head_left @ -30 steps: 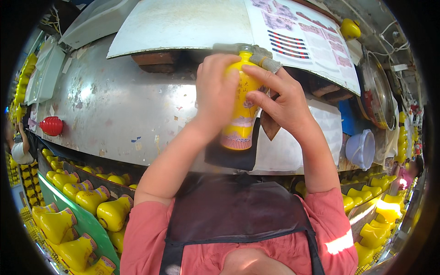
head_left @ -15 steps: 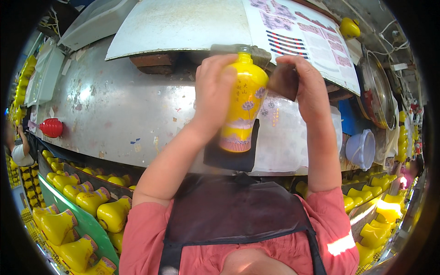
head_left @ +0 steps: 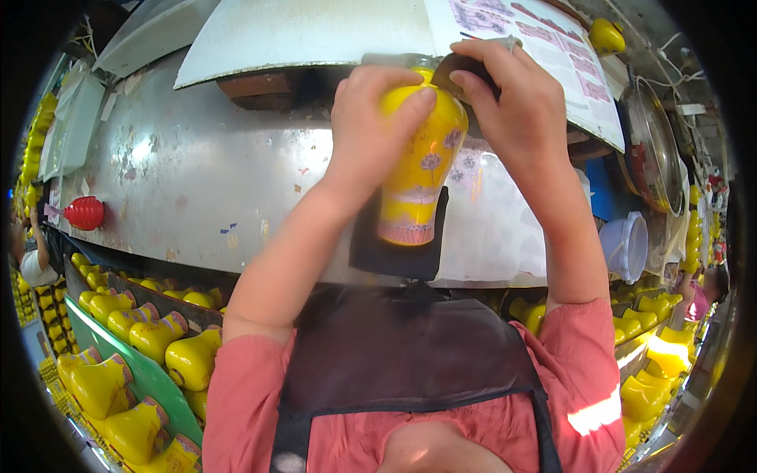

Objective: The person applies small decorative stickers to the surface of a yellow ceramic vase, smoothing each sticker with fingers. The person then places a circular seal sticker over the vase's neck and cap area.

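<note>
A glossy yellow bottle (head_left: 416,177) with purple flower decoration lies on the bench, its neck pointing away from me. My left hand (head_left: 371,130) is closed round its upper part from the left, thumb across the shoulder. In my right hand (head_left: 516,106) is a dark brown flat scraper (head_left: 465,69), pressed against or close over the bottle's shoulder; exact contact is hidden. Under the bottle's base end lies a black pad (head_left: 394,256). To the right, pale paper (head_left: 493,229) is spread out, with a purple flower decal (head_left: 465,163) near the bottle.
A raised white board (head_left: 315,35) with printed decal sheets (head_left: 544,47) spans the far side, propped on a brick (head_left: 256,91). A red ribbed object (head_left: 84,213) sits at left, a pale bucket (head_left: 624,246) at right. Yellow bottles (head_left: 158,335) fill racks below the bench.
My right hand has brought the scraper left and onto the bottle's shoulder. My left thumb now lies across the bottle. The bottle has shifted slightly away from me.
</note>
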`<state>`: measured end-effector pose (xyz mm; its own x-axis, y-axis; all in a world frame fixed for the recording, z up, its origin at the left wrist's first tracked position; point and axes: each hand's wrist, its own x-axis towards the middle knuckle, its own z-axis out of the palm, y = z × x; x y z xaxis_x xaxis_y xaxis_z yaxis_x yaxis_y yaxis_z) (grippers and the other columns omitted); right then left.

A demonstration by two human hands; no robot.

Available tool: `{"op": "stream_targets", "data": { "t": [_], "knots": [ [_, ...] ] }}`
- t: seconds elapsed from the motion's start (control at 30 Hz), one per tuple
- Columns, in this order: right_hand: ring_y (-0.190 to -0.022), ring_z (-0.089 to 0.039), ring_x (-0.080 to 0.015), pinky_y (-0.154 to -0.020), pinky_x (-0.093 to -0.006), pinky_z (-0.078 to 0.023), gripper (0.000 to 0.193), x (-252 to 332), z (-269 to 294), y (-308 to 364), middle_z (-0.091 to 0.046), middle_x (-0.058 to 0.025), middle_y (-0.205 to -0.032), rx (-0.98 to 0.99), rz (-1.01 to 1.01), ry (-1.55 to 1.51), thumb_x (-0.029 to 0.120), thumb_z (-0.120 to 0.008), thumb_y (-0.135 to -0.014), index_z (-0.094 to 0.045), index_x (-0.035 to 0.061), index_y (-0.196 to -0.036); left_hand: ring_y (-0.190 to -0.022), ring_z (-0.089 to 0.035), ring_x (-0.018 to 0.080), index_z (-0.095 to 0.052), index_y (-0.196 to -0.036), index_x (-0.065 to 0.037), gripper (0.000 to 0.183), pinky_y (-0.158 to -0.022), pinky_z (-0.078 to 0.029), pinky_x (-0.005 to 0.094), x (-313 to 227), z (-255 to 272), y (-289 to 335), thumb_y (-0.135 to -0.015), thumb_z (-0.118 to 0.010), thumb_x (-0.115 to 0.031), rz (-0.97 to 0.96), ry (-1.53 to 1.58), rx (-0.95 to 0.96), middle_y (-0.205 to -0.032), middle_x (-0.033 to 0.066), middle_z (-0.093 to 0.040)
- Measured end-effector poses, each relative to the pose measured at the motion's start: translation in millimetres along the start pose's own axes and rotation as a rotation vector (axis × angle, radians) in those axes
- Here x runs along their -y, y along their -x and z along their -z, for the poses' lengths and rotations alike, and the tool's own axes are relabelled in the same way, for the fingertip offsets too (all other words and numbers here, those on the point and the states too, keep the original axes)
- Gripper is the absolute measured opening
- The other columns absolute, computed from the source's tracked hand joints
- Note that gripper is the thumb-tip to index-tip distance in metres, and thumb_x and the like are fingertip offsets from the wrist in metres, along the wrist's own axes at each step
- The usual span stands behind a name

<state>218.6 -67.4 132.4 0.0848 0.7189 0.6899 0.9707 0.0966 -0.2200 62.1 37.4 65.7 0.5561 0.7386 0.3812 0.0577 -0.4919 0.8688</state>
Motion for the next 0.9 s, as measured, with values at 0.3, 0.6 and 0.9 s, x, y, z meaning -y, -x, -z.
{"op": "stream_targets", "data": {
  "t": [0.3, 0.6, 0.9],
  "knots": [
    [-0.084, -0.069, -0.0258, -0.070, -0.0369, -0.055, 0.035, 45.1, 11.9, 63.6, -0.069, -0.0044, -0.097, 0.186, 0.482, -0.195, 0.010, -0.080, -0.067, -0.078, 0.0138, -0.102, -0.092, -0.066, 0.0096, -0.073, -0.110, 0.000, 0.022, -0.084, -0.054, 0.0257, 8.3, -2.9, -3.8, -0.103, -0.064, -0.019, 0.253, 0.497, -0.020, -0.101, 0.0045, -0.073],
    [-0.081, -0.062, -0.0285, -0.068, -0.0383, -0.050, 0.014, 105.8, -2.4, 70.8, -0.054, -0.0077, -0.076, 0.178, 0.528, -0.141, 0.012, -0.072, -0.066, -0.068, 0.0055, -0.077, -0.098, -0.066, 0.0118, -0.073, -0.116, 0.000, 0.024, -0.091, -0.052, 0.0262, -6.1, 7.6, 0.7, -0.106, -0.061, -0.018, 0.383, 0.696, -0.007, -0.108, 0.0045, -0.073],
    [-0.070, -0.057, -0.0204, -0.064, -0.0351, -0.042, 0.006, 118.7, -8.4, 65.2, -0.053, -0.0023, -0.072, 0.501, 0.429, -0.202, 0.016, -0.065, -0.075, -0.067, 0.0113, -0.078, -0.107, -0.063, 0.0125, -0.072, -0.121, -0.002, 0.027, -0.098, -0.050, 0.0288, -4.8, 17.4, 7.5, -0.106, -0.059, -0.021, 0.322, 0.700, 0.054, -0.113, 0.0039, -0.073]
  ]
}}
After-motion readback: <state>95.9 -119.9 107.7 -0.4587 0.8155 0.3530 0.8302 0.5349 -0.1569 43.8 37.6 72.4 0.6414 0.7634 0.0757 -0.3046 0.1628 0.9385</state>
